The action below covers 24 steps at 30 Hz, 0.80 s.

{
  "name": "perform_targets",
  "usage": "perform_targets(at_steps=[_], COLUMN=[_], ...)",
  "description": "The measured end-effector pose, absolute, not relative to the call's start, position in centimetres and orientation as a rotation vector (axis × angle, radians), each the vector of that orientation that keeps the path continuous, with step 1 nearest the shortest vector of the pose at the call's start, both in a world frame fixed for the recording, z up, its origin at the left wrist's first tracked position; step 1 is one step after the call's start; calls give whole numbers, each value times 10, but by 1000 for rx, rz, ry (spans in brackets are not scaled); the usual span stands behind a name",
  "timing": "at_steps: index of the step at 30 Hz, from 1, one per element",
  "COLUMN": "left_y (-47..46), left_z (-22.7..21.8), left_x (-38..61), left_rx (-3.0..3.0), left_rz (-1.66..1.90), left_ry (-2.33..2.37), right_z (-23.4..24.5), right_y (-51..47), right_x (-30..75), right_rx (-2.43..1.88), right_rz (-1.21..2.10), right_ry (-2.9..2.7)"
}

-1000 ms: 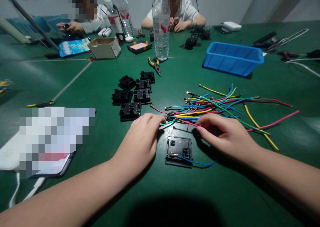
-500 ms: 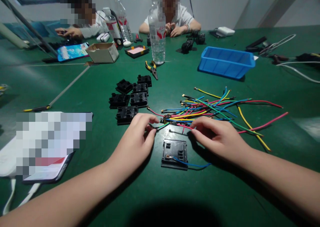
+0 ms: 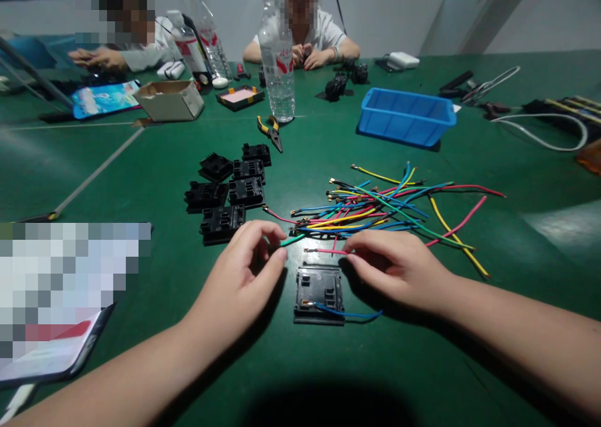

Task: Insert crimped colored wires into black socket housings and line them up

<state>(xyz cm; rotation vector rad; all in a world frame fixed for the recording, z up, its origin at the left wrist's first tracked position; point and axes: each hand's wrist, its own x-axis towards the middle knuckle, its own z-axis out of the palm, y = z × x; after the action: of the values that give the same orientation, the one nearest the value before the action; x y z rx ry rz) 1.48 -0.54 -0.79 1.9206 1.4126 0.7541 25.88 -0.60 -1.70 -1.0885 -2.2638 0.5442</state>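
My right hand (image 3: 399,258) pinches a pink-red wire (image 3: 323,250) between thumb and fingertips. The wire's metal terminal points left, just in front of a pile of coloured wires (image 3: 357,217). My left hand (image 3: 251,258) is curved, thumb and index finger apart, with the end of a green wire (image 3: 292,240) close to its fingertips; I see no grip on it. Between the hands, nearer me, a black plastic base (image 3: 319,286) lies flat. A blue wire (image 3: 357,315) has its terminal on that base and its tail extends right.
Several black bases (image 3: 223,223) lie beyond my left hand. Farther back are yellow-handled pliers (image 3: 271,133), a water bottle (image 3: 280,70), a blue bin (image 3: 406,120) and a cardboard box (image 3: 169,101). A phone (image 3: 79,352) lies at left. Two people sit across the table.
The pink-red wire in my right hand has come down toward me, away from the pile, its terminal now in plain sight. The view has shifted so the scene sits farther left.
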Motion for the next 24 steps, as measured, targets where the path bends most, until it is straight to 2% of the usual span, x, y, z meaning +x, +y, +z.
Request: perform_targets(at_steps=[11, 24], left_y=[-5, -4], left_z=[-7, -3], left_x=[17, 19], left_rx=[2067, 1925], left_rz=[575, 615], left_ry=[1320, 1359], right_z=[-26, -24], right_y=[-3, -7], right_x=[263, 261], right_rx=[-925, -983], right_rz=[495, 452], right_ry=[-2329, -2320])
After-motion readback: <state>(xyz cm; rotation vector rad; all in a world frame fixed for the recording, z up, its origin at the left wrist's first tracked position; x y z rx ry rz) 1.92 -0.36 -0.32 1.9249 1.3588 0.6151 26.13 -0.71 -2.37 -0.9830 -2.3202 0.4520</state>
